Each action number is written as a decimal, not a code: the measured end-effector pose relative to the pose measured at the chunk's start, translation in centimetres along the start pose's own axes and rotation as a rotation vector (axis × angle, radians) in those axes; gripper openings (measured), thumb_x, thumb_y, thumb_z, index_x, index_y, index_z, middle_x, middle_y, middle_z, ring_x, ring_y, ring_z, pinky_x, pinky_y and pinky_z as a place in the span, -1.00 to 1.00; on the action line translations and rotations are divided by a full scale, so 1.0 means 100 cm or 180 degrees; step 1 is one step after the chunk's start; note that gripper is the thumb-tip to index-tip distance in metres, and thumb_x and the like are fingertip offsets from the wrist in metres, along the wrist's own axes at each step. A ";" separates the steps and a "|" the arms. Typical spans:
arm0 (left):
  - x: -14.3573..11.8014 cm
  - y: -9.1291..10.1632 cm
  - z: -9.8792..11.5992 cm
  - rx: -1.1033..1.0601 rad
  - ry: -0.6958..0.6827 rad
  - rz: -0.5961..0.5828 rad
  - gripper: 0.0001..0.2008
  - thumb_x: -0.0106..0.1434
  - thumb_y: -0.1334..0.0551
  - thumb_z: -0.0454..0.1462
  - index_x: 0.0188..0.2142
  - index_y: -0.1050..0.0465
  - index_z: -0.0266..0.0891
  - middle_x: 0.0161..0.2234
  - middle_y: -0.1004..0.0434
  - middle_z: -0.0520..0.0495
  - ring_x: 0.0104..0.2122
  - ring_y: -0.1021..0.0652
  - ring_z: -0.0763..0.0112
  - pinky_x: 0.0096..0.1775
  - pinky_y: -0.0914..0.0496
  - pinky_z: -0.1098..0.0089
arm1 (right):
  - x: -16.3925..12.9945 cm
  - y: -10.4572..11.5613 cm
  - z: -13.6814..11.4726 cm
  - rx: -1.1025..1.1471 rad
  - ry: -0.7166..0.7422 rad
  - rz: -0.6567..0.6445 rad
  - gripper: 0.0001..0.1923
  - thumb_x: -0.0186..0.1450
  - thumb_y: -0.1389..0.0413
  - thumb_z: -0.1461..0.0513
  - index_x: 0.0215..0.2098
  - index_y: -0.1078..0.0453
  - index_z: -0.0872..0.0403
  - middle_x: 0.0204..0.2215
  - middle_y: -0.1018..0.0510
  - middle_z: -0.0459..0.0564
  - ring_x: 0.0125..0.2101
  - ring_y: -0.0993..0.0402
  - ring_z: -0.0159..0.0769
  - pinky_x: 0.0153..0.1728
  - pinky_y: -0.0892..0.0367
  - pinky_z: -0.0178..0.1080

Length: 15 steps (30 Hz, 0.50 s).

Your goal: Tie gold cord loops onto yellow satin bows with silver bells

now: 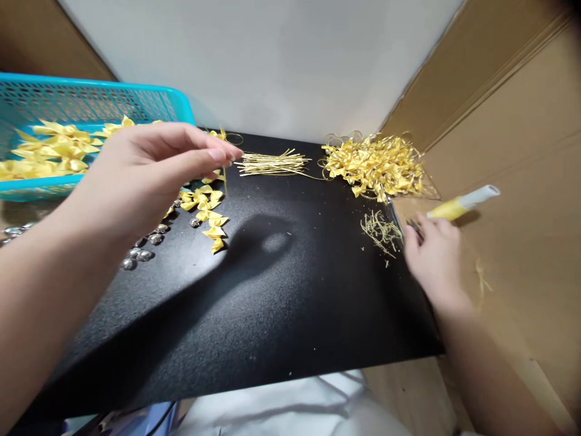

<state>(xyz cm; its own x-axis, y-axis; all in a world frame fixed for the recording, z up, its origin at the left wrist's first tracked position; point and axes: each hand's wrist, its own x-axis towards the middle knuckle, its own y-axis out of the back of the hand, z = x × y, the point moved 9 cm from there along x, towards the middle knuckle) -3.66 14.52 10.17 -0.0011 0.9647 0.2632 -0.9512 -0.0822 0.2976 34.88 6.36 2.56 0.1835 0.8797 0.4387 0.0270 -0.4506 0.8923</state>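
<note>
1. The left hand [149, 172] is raised over the black board [272, 303], its fingertips pinched narrow on a thin gold thread with a small yellow bow [223, 134] at its top end.
2. The right hand [436, 257] rests at the board's right edge, fingers curled around a yellow-handled tool [458, 206]; its working tip is hidden.
3. To do this well, I judge the pinch should stay close under the bow so the thread does not slip or twist.
4. A bundle of gold threads [272, 163] lies at the board's far edge, a heap of finished bows [376, 163] at its far right corner.
5. The blue basket [177, 100], left of the board, holds plain yellow bows [54, 148].
</note>
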 end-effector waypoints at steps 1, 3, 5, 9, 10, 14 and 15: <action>0.002 -0.002 0.003 -0.0088 -0.0065 0.0009 -0.91 0.07 -0.36 -0.24 -0.41 -0.59 -0.20 -0.32 -0.65 0.01 -0.18 -0.61 0.20 0.03 -0.40 0.03 | -0.004 0.000 -0.039 0.0281 0.0325 -0.0146 -0.51 0.37 0.06 0.12 0.11 -0.38 0.27 -0.04 -0.48 0.33 0.04 -0.35 0.07 0.11 -0.22 0.10; 0.006 -0.009 0.008 -0.0149 -0.0134 -0.0014 -0.91 0.07 -0.36 -0.25 -0.40 -0.59 -0.21 -0.33 -0.64 0.03 -0.17 -0.61 0.20 0.03 -0.40 0.03 | -0.023 -0.008 -0.132 0.0886 0.1350 -0.0694 -0.46 0.40 0.06 0.07 0.24 -0.25 0.20 0.22 -0.32 0.22 0.24 -0.18 -0.05 0.23 -0.14 0.03; 0.009 -0.018 0.013 -0.0004 -0.0185 -0.0104 -0.89 0.08 -0.35 -0.23 -0.41 -0.59 -0.22 -0.38 -0.60 0.02 -0.16 -0.60 0.18 0.03 -0.39 0.03 | -0.057 -0.023 -0.207 0.1134 0.2394 -0.1444 -0.33 0.40 0.07 -0.04 0.32 -0.12 0.21 0.35 -0.11 0.15 0.35 0.06 -0.09 0.30 -0.04 0.02; 0.010 -0.016 0.018 0.0379 -0.0202 -0.0129 -0.83 0.12 -0.34 -0.18 -0.40 -0.58 -0.27 -0.48 -0.49 0.02 -0.26 -0.57 0.27 -0.01 -0.37 0.04 | -0.064 -0.054 -0.200 0.0898 0.1836 -0.1990 -0.31 0.41 0.08 -0.03 0.34 -0.06 0.25 0.37 -0.02 0.21 0.37 0.09 -0.02 0.31 0.09 0.17; 0.009 -0.012 0.016 0.0497 -0.0128 -0.0092 -0.81 0.13 -0.33 -0.18 -0.40 -0.58 -0.29 -0.51 -0.45 0.04 -0.33 -0.54 0.35 -0.04 -0.36 0.05 | -0.057 -0.056 -0.172 0.0770 0.1330 -0.1913 -0.30 0.41 0.07 -0.01 0.34 -0.06 0.28 0.36 -0.01 0.28 0.37 0.10 0.05 0.30 0.11 0.24; 0.007 -0.012 0.002 0.0779 0.0149 -0.0326 -0.81 0.14 -0.31 -0.19 -0.46 -0.56 -0.30 -0.65 -0.34 0.08 -0.55 -0.34 0.54 -0.26 -0.36 0.24 | -0.046 -0.023 -0.084 0.0934 -0.0142 -0.1123 -0.24 0.32 -0.07 0.00 0.27 -0.15 0.41 0.33 0.02 0.48 0.37 0.27 0.27 0.27 0.35 0.35; 0.007 -0.015 0.002 0.0722 0.0106 -0.0350 -0.83 0.11 -0.32 -0.19 -0.48 -0.55 -0.26 -0.64 -0.36 0.05 -0.55 -0.34 0.50 -0.35 -0.33 0.31 | -0.049 -0.014 -0.085 0.1409 -0.0169 -0.1059 -0.27 0.30 -0.09 -0.01 0.26 -0.21 0.32 0.35 0.01 0.39 0.38 0.28 0.21 0.30 0.36 0.31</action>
<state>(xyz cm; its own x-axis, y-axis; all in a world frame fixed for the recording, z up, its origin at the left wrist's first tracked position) -2.18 15.28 10.12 0.0850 0.9784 0.1887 -0.8525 -0.0266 0.5221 25.55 3.95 0.06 0.1434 0.9818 0.1247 0.5001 -0.1806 0.8469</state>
